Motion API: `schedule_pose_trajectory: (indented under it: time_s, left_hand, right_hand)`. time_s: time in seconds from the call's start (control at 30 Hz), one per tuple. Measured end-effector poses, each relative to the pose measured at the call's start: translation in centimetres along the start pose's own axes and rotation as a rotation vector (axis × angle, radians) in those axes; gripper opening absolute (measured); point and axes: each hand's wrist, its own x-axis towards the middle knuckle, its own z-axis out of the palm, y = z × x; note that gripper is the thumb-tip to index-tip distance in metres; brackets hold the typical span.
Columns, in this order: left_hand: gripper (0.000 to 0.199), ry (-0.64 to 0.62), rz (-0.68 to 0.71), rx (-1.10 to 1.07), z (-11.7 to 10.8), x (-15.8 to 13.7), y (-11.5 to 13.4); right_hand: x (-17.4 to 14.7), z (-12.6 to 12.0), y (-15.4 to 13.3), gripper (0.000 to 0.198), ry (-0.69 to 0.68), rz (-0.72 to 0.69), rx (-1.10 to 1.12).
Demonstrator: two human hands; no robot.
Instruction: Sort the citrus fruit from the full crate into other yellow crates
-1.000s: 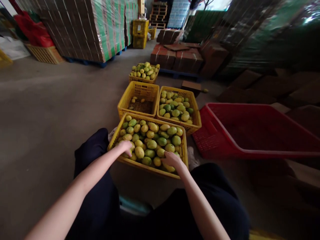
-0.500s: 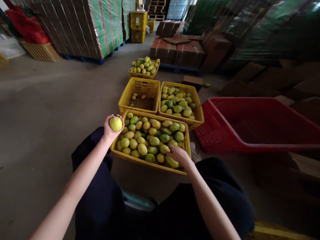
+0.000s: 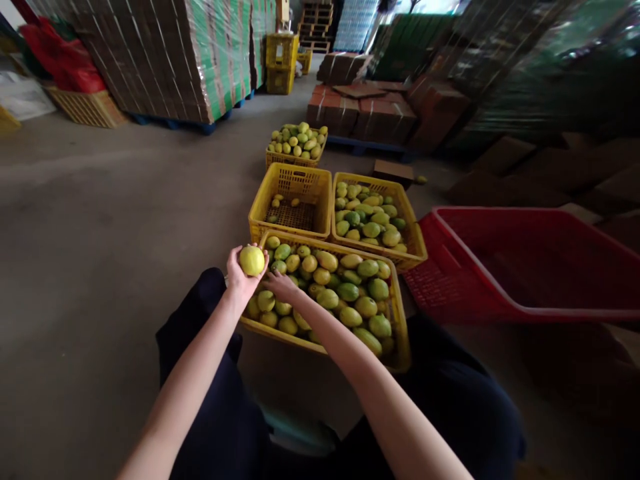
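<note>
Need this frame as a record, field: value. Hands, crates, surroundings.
left hand: holding one yellow-green lemon at the left edge of the near yellow crate
right hand: reaching across to the near yellow crate's left part, among its lemons; grip hidden
near yellow crate: many lemons, yellow to green
back left crate: a few lemons on its slotted floor
back right crate: many lemons
far crate: lemons heaped above rim
right side: red plastic basket
background: wrapped stack on blue pallet
</note>
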Motion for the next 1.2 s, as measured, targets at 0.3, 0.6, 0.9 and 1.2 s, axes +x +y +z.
schedule_pose_trajectory:
  time_s: [0.3,0.6,0.9,1.2]
  left_hand:
    - [0.028,-0.002,0.003,-0.041,-0.1,0.5,0.3]
    - [0.028,-0.1,0.025,0.005,0.5,0.3,-2.8]
    - [0.023,-0.321,-0.224,0.26,2.7,-2.5,-7.3]
    - [0.032,-0.621,-0.111,0.565,2.0,-2.4,-10.0]
  right_hand:
    - [0.8,-0.2,1.2,0.025,-0.033,-0.034,0.074]
    - [-7.9,-6.3,4.2,0.054,0.337,0.063,0.509]
    - [-16.0,-13.8,5.9,0.068,0.688,0.185,1.014]
    - [-16.5,-12.0,3.3,0.048,0.454,-0.013,1.42]
